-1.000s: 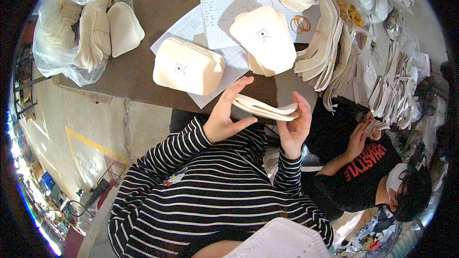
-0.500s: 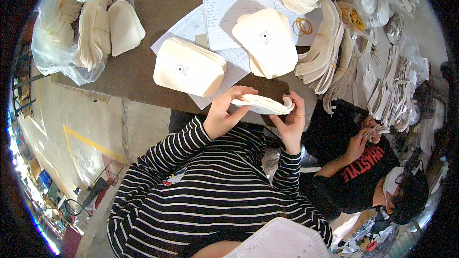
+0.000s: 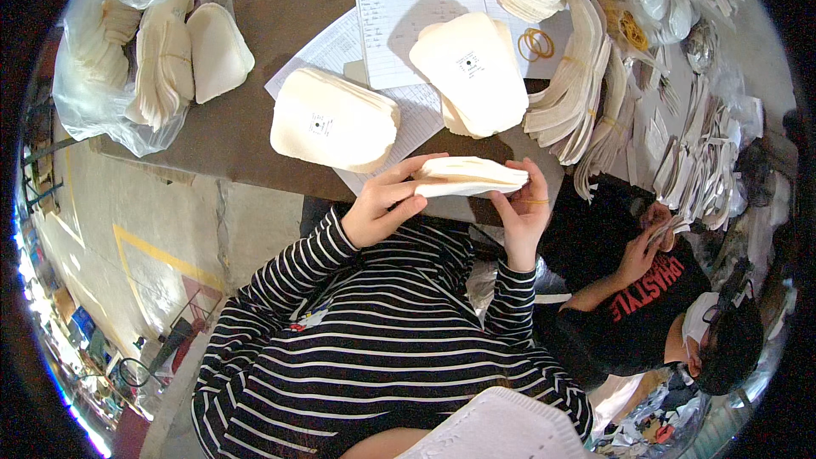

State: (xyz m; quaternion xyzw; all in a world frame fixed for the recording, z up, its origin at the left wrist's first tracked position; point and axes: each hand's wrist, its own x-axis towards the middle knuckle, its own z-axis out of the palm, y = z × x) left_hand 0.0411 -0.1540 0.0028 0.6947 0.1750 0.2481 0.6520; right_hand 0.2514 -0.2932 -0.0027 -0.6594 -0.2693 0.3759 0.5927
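Note:
A thin stack of cream flat pieces [image 3: 470, 176] with rounded corners is held edge-on in front of me. My left hand [image 3: 380, 206] pinches its left end between thumb and fingers. At the right end, the fingers and thumb of my right hand [image 3: 524, 214] are closed on it; a yellow rubber band [image 3: 535, 201] loops round a finger there. The layers spread slightly apart along the near side. Just beyond, on the table, lie a left stack of similar pieces [image 3: 327, 127] and a right stack [image 3: 472, 72], both with small dark print on top.
Written sheets [image 3: 387, 51] lie under the stacks, with loose rubber bands [image 3: 536, 45] beside them. Banded cream bundles [image 3: 571, 76] crowd the right. A clear plastic bag [image 3: 127, 132] of pieces stands at the left. A co-worker [image 3: 646, 306] sits close on my right, hands occupied.
The held stack has turned so its layers show more and its edges have parted. My left hand has shifted a little left and down; the right slightly right.

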